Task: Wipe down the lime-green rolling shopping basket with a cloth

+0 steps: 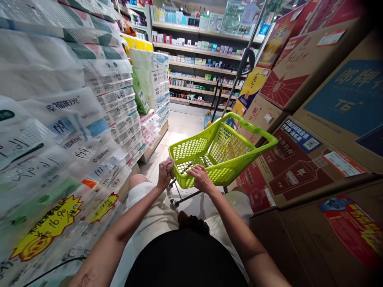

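The green plastic shopping cart (236, 171) stands on the tiled floor (181, 121), in the middle of the view and reaching toward three o'clock. Its perforated basket wall is turned to the person, and its handle (251, 126) lies at about two o'clock of the basket. The left hand (164, 174) is at the basket's corner, at about nine o'clock. Its fingers are bent and pinch a pale wad (170, 163), which seems to be cloth or paper and is touching the corner or very near to it. The right hand (202, 178) is at about seven o'clock of the basket. Its fingers lie bent over the near rim and touch it; I cannot tell if they are gripping.

At nine o'clock of the view, plastic-wrapped tissue packs (113, 95) are piled high, and yellow price signs (49, 227) with handwriting are at eight o'clock. At three o'clock there are stacked cardboard cartons (344, 95), some with red or blue print. At twelve o'clock, shelves (206, 51) carry rows of small boxes and bottles. A wheeled hand trolley (216, 99) is behind the cart, toward one o'clock.
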The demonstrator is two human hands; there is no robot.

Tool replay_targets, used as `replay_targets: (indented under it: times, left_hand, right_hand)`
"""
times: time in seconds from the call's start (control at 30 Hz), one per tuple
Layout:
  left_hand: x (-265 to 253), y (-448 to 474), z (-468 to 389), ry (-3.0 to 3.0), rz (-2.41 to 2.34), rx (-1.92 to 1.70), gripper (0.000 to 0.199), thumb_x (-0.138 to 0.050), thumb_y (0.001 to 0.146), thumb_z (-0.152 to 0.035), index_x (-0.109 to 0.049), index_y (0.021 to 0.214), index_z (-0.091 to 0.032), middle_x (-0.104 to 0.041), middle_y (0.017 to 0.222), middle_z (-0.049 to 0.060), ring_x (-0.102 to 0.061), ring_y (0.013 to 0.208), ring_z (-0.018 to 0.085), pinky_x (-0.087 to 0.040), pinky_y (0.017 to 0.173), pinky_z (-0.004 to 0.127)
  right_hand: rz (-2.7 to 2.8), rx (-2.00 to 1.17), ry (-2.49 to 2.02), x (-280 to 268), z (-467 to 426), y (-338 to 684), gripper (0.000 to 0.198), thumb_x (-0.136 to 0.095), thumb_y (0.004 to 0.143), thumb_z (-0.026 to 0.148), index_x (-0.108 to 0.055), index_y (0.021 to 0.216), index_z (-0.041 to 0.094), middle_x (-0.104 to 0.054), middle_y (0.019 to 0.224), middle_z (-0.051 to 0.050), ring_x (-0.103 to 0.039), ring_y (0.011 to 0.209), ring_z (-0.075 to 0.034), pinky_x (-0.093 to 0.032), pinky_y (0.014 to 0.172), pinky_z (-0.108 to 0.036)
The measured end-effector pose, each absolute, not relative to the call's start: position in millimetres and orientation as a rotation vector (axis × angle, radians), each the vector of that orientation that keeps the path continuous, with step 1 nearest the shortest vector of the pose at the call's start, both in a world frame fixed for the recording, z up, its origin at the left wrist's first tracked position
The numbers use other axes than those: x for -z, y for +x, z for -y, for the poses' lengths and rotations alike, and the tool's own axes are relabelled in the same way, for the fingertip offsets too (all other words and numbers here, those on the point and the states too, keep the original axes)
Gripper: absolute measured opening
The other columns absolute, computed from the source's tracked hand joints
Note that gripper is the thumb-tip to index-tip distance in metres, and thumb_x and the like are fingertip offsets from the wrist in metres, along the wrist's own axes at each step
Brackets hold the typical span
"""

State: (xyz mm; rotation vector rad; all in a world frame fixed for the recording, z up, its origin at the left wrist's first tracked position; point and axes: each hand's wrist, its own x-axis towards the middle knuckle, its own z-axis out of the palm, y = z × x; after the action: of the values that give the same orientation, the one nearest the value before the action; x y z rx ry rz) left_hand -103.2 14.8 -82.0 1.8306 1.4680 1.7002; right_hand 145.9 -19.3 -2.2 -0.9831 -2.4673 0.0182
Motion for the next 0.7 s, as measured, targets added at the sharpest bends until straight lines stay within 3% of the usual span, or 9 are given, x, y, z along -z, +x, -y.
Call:
replay_targets:
  times: [0.1, 0.23, 0.43, 0.7]
  left_hand:
    - [47.3, -105.2, -60.7, 1.408, -1.688, -1.674, 0.049, -0.056, 0.070, -0.005, -0.065, 0.117, -0.017, -0.064, 0.118, 0.014, -0.062, 0.115, 0.029, -0.050, 0.108, 0.048]
    - [30.7, -102.7, -79.4, 1.103, -1.613, -1.538, 0.045, -0.058, 0.067, -0.007, -0.065, 0.110, -0.017, -0.071, 0.107, 0.010, -0.067, 0.101, 0.026, -0.057, 0.096, 0.043]
    - [78.3, -88.7, -11.0, 1.221, -1.418, -1.638, 0.043, -0.066, 0.072, -0.015, -0.067, 0.115, -0.020, -0.072, 0.116, 0.009, -0.067, 0.112, 0.026, -0.055, 0.101, 0.042]
    - [32.2, -89.8, -65.4, 1.145, -1.575, -1.701, 0.048, -0.066, 0.072, -0.012, -0.064, 0.119, -0.019, -0.067, 0.122, 0.011, -0.064, 0.115, 0.026, -0.052, 0.107, 0.043]
  right_hand:
    - [2.457, -0.019, -0.984, 3.4, 17.3, 144.7, 0.063, -0.047, 0.071, -0.006, -0.068, 0.123, 0.024, -0.070, 0.104, -0.005, -0.057, 0.109, -0.023, -0.030, 0.114, -0.039]
    - [2.445, 0.014, -0.973, 6.5, 15.9, 141.8, 0.056, -0.048, 0.070, -0.005, -0.068, 0.116, 0.021, -0.070, 0.103, -0.006, -0.057, 0.109, -0.023, -0.031, 0.112, -0.037]
    - [2.381, 0.055, -0.975, 15.6, 17.3, 144.4, 0.052, -0.049, 0.069, -0.005, -0.068, 0.109, 0.022, -0.068, 0.095, -0.005, -0.056, 0.107, -0.023, -0.030, 0.109, -0.036]
    - [2.412, 0.048, -0.986, 11.3, 11.7, 141.8, 0.051, -0.049, 0.071, -0.004, -0.067, 0.111, 0.021, -0.069, 0.099, -0.005, -0.055, 0.106, -0.022, -0.031, 0.106, -0.034]
